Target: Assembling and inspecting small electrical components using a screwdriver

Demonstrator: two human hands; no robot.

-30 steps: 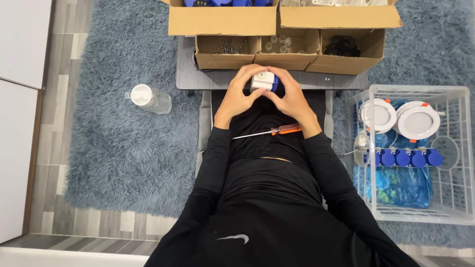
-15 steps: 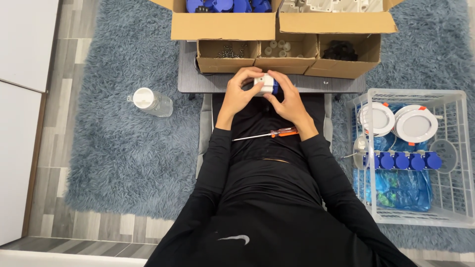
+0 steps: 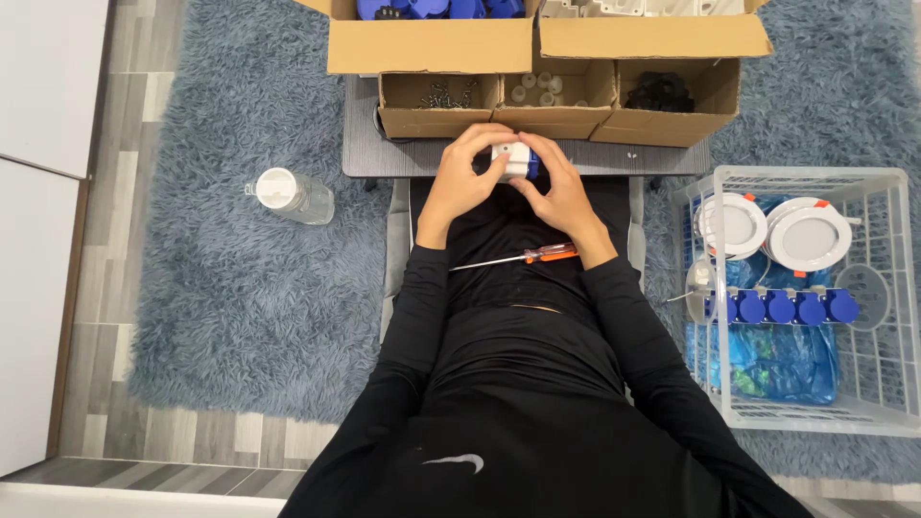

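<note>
1. Two hands are up in front of me, and both pinch one small white and blue part (image 3: 513, 159)
2. My left hand (image 3: 462, 177) curls around the left side of the part, with its fingers bent over the top
3. My right hand (image 3: 561, 192) holds the right side, fingers pressed on the part
4. The part sits between my hands, just above the near edge of the grey counter (image 3: 384, 158)
5. A screwdriver (image 3: 518, 256) with an orange handle lies across my lap, just under my right wrist
6. Three small cardboard boxes (image 3: 561, 120) stand in a row on the counter, just past my hands
7. Two bigger boxes (image 3: 427, 43) sit behind them, one with blue parts, one with white parts
8. A clear bottle (image 3: 293, 195) with a white cap lies on the fluffy blue rug (image 3: 230, 317) to my left
9. A white wire basket (image 3: 887, 384) is on my right, with round white lights (image 3: 808, 233) and blue parts (image 3: 782, 307) inside
</note>
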